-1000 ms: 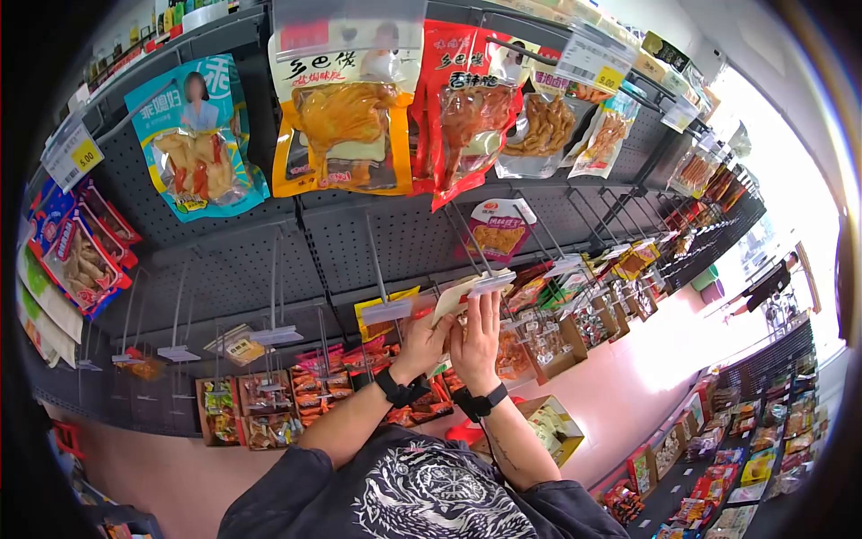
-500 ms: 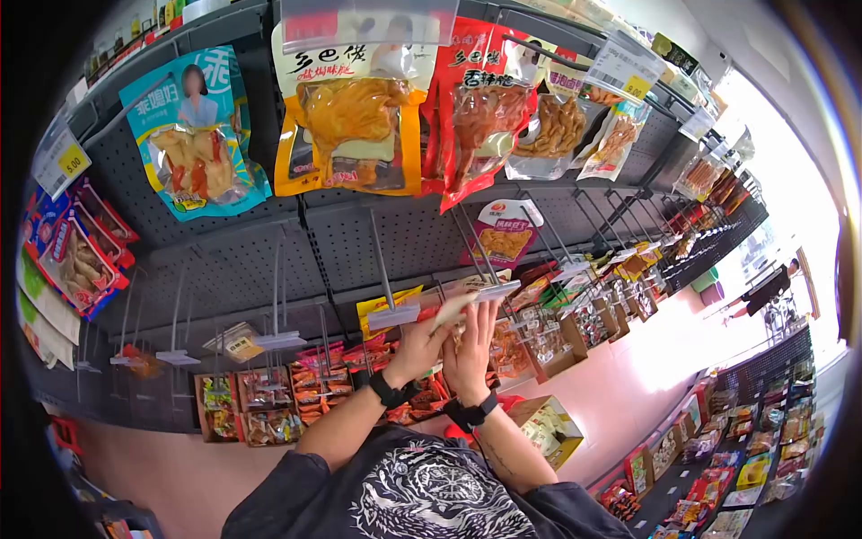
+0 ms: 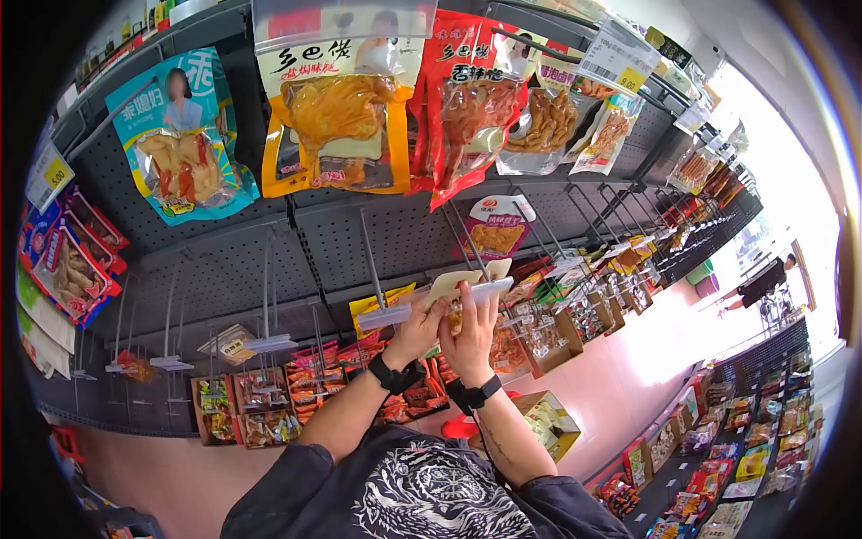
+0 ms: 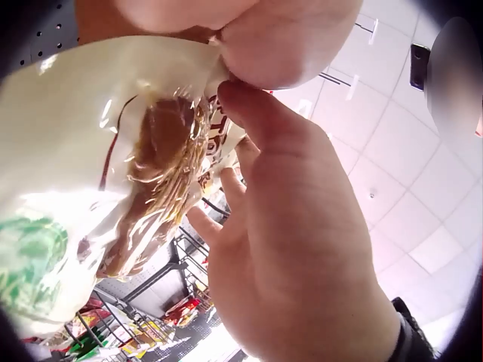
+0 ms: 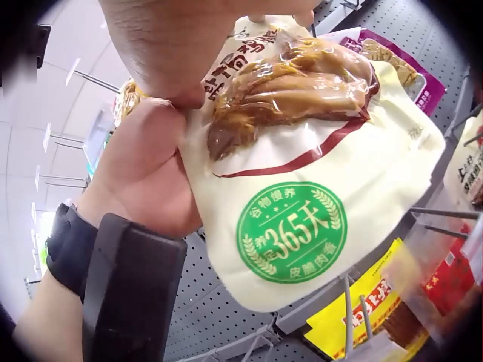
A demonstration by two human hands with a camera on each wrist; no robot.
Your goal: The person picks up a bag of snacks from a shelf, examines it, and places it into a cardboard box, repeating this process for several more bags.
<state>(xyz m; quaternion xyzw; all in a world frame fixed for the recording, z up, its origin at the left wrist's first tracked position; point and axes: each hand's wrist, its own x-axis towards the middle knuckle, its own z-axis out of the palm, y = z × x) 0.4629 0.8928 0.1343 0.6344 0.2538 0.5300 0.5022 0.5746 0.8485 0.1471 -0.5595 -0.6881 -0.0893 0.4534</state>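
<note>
A cream snack bag with a clear window is between both hands, close to a hook's clear label holder. Brown meat and a round green seal show on the bag's front in the right wrist view. My left hand grips one side edge, its thumb pressed on the bag. From the other side my right hand holds the bag near its top, thumb at the edge and fingers pointing up by the label holder. Its fingertips are partly hidden.
Big meat packs, such as a yellow-edged one and a red one, hang above. A purple pack hangs behind the hands, a yellow pack left of them. Metal hooks jut out around. Boxes of small snacks stand below.
The bag has swung from tilted to more upright beside the label holder. The right hand's fingers have spread, the index drawn apart from the others. The head view has shifted slightly.
</note>
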